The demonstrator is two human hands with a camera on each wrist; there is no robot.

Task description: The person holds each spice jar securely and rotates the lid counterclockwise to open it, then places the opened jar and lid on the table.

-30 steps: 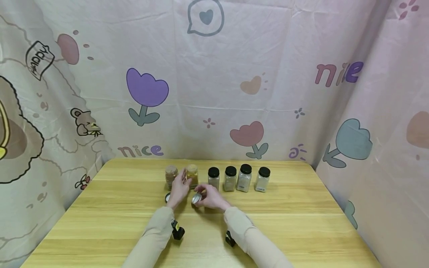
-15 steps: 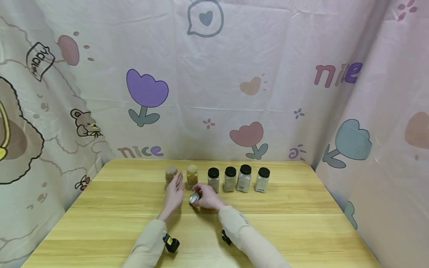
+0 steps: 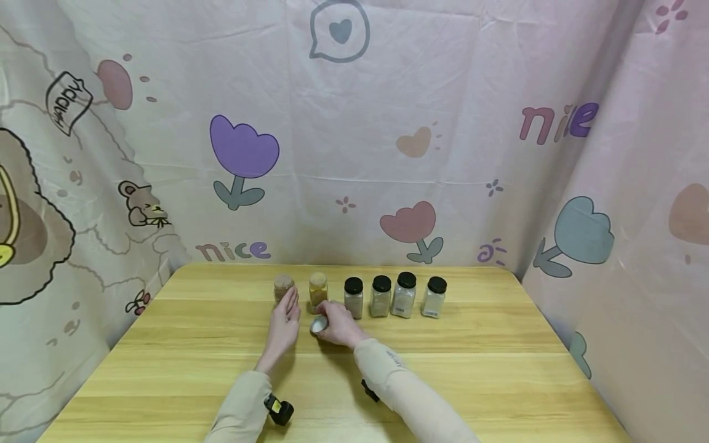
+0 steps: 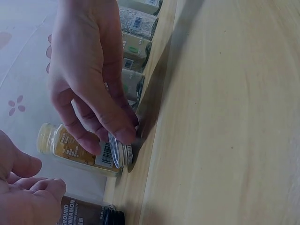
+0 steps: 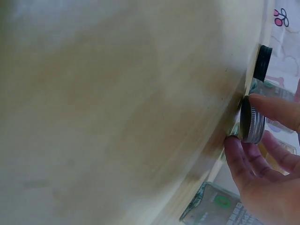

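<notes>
My right hand pinches a silver metal jar lid between thumb and fingers, low over the table in front of the yellow spice jar. That jar stands uncapped. Whether the lid touches the wood, I cannot tell. With its fingers fairly straight, my left hand is in front of the brown spice jar, partly covering it; whether they touch is unclear. In the left wrist view the brown jar's label reads ground cinnamon. A black lid lies by its base, hidden in the head view.
Several black-capped jars stand in a row to the right, among them a greyish one, a greenish one and pale ones. Behind the wooden table hangs a printed curtain.
My left hand has drawn back from between the brown and yellow jars, down and left. The right hand has shifted slightly left with the lid.
</notes>
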